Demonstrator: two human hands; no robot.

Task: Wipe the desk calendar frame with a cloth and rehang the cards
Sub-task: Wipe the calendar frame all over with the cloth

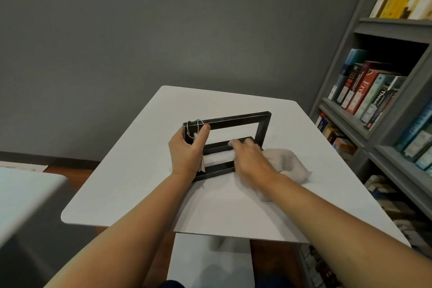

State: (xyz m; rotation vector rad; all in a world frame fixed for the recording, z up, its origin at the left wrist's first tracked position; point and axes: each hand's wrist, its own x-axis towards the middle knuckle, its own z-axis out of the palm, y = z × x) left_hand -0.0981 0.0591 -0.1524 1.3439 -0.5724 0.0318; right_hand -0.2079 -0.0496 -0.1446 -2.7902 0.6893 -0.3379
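On the white worktop (145,170) mid-picture, with a grey wall (140,30) behind and a bookshelf (385,112) at right, the left hand (187,152) curls its fingers round the black frame (236,120) while the right hand (252,161) presses the cloth (285,159) on it with flat fingers.

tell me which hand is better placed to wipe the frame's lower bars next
Right. The right hand presses the cloth on the lower bars of the frame, while the left hand grips its upper left corner, holding it upright, so that hand is probably best left there.
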